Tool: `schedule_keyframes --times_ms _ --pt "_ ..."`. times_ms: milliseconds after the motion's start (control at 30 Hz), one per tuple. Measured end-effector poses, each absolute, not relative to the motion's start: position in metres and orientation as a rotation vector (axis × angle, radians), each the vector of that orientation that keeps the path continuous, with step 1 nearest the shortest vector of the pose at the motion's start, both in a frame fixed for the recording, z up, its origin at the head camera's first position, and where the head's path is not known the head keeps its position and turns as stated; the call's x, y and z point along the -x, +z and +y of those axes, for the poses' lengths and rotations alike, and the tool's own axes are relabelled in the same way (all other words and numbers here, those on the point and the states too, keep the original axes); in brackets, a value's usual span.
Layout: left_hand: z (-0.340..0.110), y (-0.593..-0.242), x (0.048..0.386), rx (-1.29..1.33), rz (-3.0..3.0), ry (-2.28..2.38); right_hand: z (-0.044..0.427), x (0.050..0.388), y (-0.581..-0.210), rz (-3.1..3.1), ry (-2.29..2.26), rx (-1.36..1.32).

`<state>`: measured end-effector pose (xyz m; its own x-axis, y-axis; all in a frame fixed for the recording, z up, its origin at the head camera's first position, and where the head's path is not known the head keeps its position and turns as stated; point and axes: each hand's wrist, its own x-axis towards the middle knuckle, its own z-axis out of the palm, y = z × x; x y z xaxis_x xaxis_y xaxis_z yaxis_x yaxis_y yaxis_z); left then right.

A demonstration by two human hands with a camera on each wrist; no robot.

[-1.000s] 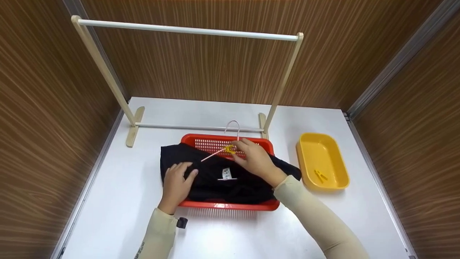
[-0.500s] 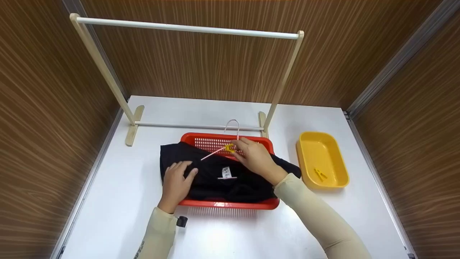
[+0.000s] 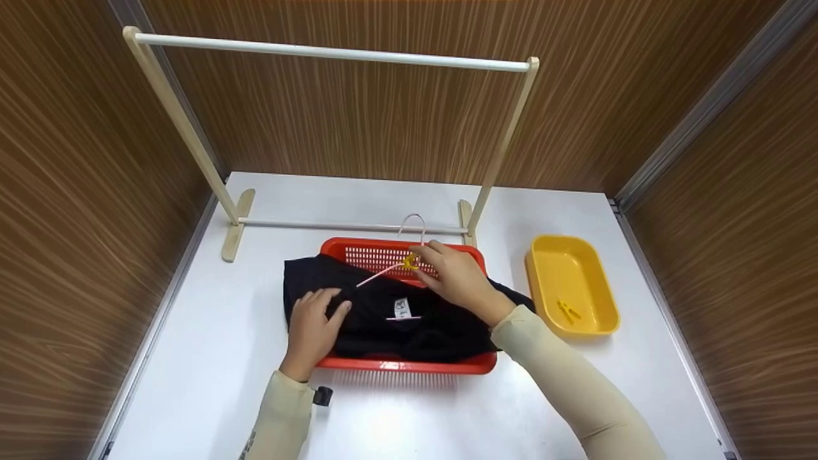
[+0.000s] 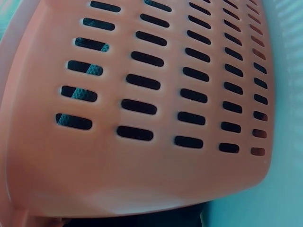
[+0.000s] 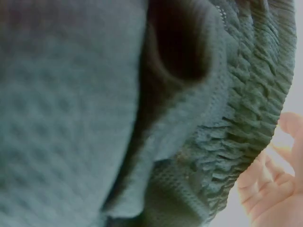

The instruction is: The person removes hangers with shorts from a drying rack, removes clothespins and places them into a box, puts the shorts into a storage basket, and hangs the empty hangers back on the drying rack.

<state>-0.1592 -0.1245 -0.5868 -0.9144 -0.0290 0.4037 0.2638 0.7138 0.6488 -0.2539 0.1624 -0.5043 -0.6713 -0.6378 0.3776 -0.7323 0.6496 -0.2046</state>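
Note:
A pink clothes hanger (image 3: 377, 275) lies partly inside a black garment (image 3: 367, 329); its hook points away from me and its lower bar shows beside a white label (image 3: 402, 308). My right hand (image 3: 459, 276) holds a yellow clothespin (image 3: 409, 260) between thumb and fingers, at the neck of the hanger. On the garment's left part rests my left hand (image 3: 313, 329), thumb and forefinger apart. In the right wrist view, gathered cloth (image 5: 251, 80) fills most of the picture, with part of the right hand (image 5: 274, 189) at the edge.
Under the garment stands a red perforated basket (image 3: 409, 366), its slotted side (image 4: 156, 165) filling the left wrist view. A yellow tray (image 3: 578, 271) with another yellow clothespin (image 3: 568, 312) stands at the right. Behind rises a wooden rack with a white rail (image 3: 332, 52).
My right hand has shifted very slightly at the hanger's neck, and the yellow clothespin has turned a little with it. The left hand stays on the garment.

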Motion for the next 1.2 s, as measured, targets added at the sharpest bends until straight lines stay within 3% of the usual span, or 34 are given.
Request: schedule_keyframes --times_ms 800,1200 --pt "-0.1236 -0.5848 0.1583 0.165 -2.546 -1.053 0.1684 0.2527 -0.5026 -2.584 0.451 -1.037" --pt "-0.1234 -0.5853 0.1575 0.163 -2.551 -1.060 0.1684 0.2501 -0.5051 -2.516 0.457 -1.140"
